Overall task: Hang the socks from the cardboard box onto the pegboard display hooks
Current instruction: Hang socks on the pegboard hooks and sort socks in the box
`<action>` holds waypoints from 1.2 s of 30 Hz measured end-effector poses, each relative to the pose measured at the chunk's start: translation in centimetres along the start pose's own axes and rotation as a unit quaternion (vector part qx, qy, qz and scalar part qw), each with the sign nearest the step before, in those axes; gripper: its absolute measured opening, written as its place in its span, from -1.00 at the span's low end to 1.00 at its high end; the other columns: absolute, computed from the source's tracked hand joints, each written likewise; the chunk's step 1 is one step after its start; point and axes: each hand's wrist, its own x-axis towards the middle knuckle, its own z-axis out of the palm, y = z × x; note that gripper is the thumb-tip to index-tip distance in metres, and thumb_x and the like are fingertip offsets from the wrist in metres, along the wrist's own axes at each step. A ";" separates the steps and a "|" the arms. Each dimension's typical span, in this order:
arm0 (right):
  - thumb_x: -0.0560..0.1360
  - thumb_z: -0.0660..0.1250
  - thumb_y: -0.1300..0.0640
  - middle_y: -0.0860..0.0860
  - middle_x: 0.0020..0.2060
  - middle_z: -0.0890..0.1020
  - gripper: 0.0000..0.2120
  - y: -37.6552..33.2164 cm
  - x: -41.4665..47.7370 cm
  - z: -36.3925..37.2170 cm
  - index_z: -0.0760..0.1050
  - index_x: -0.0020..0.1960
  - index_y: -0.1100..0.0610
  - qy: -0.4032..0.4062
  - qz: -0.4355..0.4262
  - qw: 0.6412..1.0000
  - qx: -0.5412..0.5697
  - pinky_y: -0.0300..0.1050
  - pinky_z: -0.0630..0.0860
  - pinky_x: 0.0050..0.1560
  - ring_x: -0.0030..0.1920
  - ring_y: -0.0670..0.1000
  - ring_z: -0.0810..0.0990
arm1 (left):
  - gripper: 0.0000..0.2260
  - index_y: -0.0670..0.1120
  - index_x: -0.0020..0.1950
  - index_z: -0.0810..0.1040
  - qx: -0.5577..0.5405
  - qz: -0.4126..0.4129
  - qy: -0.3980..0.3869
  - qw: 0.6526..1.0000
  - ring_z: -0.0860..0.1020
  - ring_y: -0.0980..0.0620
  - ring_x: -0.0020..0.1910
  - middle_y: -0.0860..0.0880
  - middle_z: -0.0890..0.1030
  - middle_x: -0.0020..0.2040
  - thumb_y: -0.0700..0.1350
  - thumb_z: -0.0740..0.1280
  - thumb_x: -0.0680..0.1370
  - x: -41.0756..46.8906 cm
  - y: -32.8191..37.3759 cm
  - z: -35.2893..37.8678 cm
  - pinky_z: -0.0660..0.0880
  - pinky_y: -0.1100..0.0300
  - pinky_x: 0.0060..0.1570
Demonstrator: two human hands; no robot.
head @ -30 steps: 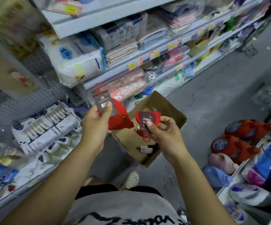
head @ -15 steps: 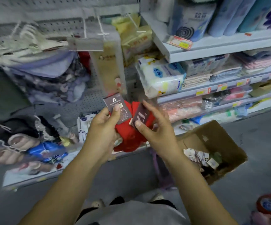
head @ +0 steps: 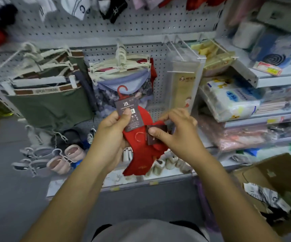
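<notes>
My left hand (head: 114, 130) grips a pair of red socks (head: 142, 159) by its dark card label, whose red plastic hook (head: 122, 90) points up. My right hand (head: 174, 131) pinches the dark label of a second pair of red socks (head: 158, 145), pressed against the first pair at chest height. The grey pegboard (head: 106, 30) fills the wall ahead, with white, black and red socks hanging along its top edge. The open cardboard box (head: 281, 173) sits on the floor at the lower right with several packaged socks inside.
Underwear on white hangers (head: 118, 65) hangs from pegboard hooks just behind my hands. Bare white wire hooks (head: 179, 48) stick out at the upper right. Shelves of packaged goods (head: 232, 100) stand to the right. Slippers (head: 57, 159) hang low at the left.
My view has swung up and left from the box on the floor to the pegboard. Both hands have come together, bringing the two red sock pairs side by side.
</notes>
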 end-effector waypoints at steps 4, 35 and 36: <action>0.43 0.45 -0.28 -0.10 -0.25 0.58 -0.60 -0.8 0.8 2.0 0.46 -0.18 0.04 -0.046 0.027 0.985 0.161 -0.08 0.49 -0.09 -0.16 -0.13 0.56 | -0.82 -0.09 0.15 0.65 -0.022 0.023 0.018 0.999 0.74 0.00 -0.09 -0.09 0.76 0.00 -0.13 0.26 0.68 0.2 1.7 -2.7 0.67 0.09 -0.19; 0.59 0.39 0.09 0.02 -0.31 0.67 -0.81 -4.2 17.9 -5.0 0.41 -0.11 0.09 -0.006 -0.008 0.909 0.416 -0.18 0.55 -0.24 -0.28 -0.03 0.61 | -0.92 0.04 -0.13 0.75 0.105 0.273 0.141 0.946 0.70 0.13 -0.21 0.01 0.75 -0.20 -0.14 0.55 0.48 8.5 9.9 3.1 0.59 0.31 -0.21; 0.60 0.39 0.07 -0.02 -0.33 0.67 -0.80 -4.3 18.6 -5.5 0.41 -0.12 0.07 -0.003 -0.013 0.912 0.411 -0.20 0.55 -0.25 -0.30 -0.05 0.61 | -0.92 0.06 -0.12 0.74 0.122 0.291 0.143 0.938 0.71 0.12 -0.20 0.01 0.75 -0.20 -0.13 0.55 0.49 8.8 10.5 3.3 0.60 0.30 -0.21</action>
